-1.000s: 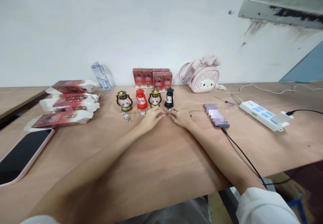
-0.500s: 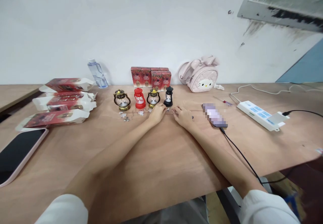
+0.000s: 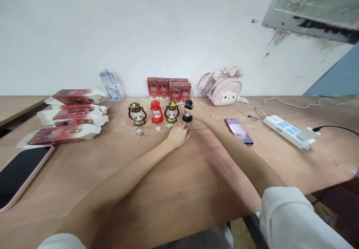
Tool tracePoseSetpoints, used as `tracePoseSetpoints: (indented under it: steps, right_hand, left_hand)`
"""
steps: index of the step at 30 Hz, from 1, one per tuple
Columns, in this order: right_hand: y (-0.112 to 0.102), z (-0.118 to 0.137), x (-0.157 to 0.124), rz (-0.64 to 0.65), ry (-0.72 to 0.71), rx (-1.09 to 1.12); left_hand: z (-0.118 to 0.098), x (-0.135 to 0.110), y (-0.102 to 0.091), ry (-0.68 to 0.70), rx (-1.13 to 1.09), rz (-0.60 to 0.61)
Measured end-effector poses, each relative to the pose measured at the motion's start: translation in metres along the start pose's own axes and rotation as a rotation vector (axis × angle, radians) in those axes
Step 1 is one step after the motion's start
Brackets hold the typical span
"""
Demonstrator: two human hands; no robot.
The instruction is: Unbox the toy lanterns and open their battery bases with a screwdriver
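Head view: My right hand (image 3: 199,110) curls its fingers about the top of the black lantern (image 3: 187,118), at the right end of a row of four. The grip looks high, probably because the handle and cap offer the easiest hold; the base appears to rest on the table (image 3: 157,178). My left hand (image 3: 178,135) lies palm down just in front, fingers loosely bent; I cannot tell whether they pinch anything, though small metal parts (image 3: 141,133) lie near them.

The red lantern (image 3: 156,119) stands upright between two gold ones (image 3: 137,115) (image 3: 172,112), the row likely set across from me so that each piece is within reach. Parts lie in front of the lanterns, perhaps to keep each lot by its own.

Behind, red boxes (image 3: 153,87) stand against the wall, seemingly out of the way, beside a pink bag (image 3: 224,94). Unfolded cartons (image 3: 63,134) lie to the left, and a phone (image 3: 242,134) to the right, clear of my forearm.
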State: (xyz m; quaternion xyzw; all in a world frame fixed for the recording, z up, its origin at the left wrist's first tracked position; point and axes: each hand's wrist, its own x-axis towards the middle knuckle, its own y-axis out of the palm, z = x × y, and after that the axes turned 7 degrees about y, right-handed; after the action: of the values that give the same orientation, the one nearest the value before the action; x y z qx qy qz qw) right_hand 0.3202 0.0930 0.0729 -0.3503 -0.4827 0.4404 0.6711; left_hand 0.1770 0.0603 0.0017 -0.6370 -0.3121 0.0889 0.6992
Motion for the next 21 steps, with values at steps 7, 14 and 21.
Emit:
tracePoseSetpoints:
  steps: [7, 14, 21]
  right_hand:
    - [-0.002, 0.003, 0.003, -0.034, 0.05, 0.047]
    - [-0.004, 0.004, 0.016, -0.036, 0.121, 0.053]
    - [-0.007, -0.002, 0.027, 0.001, 0.103, 0.078]
  left_hand:
    - [-0.011, -0.004, 0.001, -0.044, 0.042, 0.034]
    - [-0.015, -0.007, 0.001, -0.083, 0.054, 0.043]
    - [-0.015, -0.008, 0.004, -0.075, 0.043, 0.026]
